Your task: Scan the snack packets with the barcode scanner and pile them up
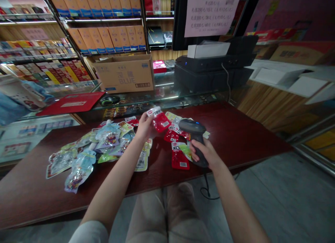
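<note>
The left hand [144, 126] grasped a red white-capped pouch [160, 121] by its edge, holding it above the table with the printed barcode [165, 124] showing; to its right, the right hand [206, 153] was wrapped round the handle of a dark barcode scanner [192, 126], though whether a finger pressed the trigger could not be told. The step in hand looked like presenting the pouch's code to the scanner, whose head pointed left towards it; the move seemed to call for lining up code and scanning window. On the dark red wooden table [235, 142], a heap of pale blue spouted pouches [108, 135] lay left of the left forearm, and more red pouches [180, 159] lay flat near the scanner. Beyond, left to right, stood a red folder [72, 103] on a glass counter, shelved orange boxes [96, 39], an open cardboard carton [125, 75], and a black cash drawer [199, 77] beneath a monitor bearing a handwritten pink notice [210, 14].
</note>
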`<action>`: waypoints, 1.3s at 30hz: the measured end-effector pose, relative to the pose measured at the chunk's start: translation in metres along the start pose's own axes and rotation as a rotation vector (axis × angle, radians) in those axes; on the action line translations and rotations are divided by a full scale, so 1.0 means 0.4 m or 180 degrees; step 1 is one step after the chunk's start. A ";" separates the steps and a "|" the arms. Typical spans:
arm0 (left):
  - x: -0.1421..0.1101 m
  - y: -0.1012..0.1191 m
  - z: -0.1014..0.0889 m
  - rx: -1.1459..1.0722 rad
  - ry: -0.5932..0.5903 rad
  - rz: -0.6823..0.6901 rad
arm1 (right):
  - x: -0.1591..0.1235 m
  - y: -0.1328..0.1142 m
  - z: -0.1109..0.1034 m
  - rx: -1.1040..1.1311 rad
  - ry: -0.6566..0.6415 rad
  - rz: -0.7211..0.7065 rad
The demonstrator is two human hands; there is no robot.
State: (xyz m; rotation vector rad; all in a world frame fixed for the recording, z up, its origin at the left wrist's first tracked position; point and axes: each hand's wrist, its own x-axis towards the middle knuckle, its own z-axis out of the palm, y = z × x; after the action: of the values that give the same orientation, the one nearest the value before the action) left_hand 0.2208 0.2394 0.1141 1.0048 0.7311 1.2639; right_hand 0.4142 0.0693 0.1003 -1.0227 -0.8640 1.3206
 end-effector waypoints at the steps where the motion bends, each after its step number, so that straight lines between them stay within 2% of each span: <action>1: 0.004 -0.004 -0.007 -0.0006 0.0025 0.0010 | 0.001 0.005 0.012 -0.0041 0.0002 0.0014; 5: 0.012 -0.016 -0.044 -0.0039 0.0108 0.0069 | 0.006 0.031 0.056 -0.0194 -0.0037 0.0045; 10: 0.020 -0.025 -0.078 0.0046 0.0176 0.0201 | 0.007 0.061 0.090 -0.0495 0.0119 -0.0074; 16: 0.036 -0.034 -0.089 0.0154 0.0272 0.0572 | 0.004 0.065 0.103 -0.0581 0.0034 -0.0149; 21: 0.026 -0.022 -0.089 0.0150 0.0154 0.0336 | -0.005 0.069 0.106 -0.0702 0.0082 -0.0167; 24: 0.024 -0.012 -0.096 0.0399 0.0140 0.0392 | -0.015 0.070 0.105 -0.0632 0.0127 -0.0172; 27: 0.029 0.006 -0.120 0.1100 0.0078 0.0563 | -0.028 0.068 0.102 -0.0535 0.0185 -0.0163; 30: 0.029 0.040 -0.156 0.2129 -0.0039 0.0555 | -0.047 0.064 0.099 -0.0458 0.0192 -0.0123; 35: 0.012 0.108 -0.204 0.4202 0.0197 0.0340 | -0.081 0.053 0.103 -0.0288 0.0137 -0.0065; 39: -0.008 0.135 -0.217 0.5325 -0.0128 0.0153 | -0.097 0.052 0.110 -0.0153 0.0237 -0.0065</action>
State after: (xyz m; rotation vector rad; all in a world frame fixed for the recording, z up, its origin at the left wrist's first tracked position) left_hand 0.1204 0.2540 0.1273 2.3175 1.7923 0.4114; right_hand 0.3625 0.0345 0.0980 -1.0912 -0.8512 1.2421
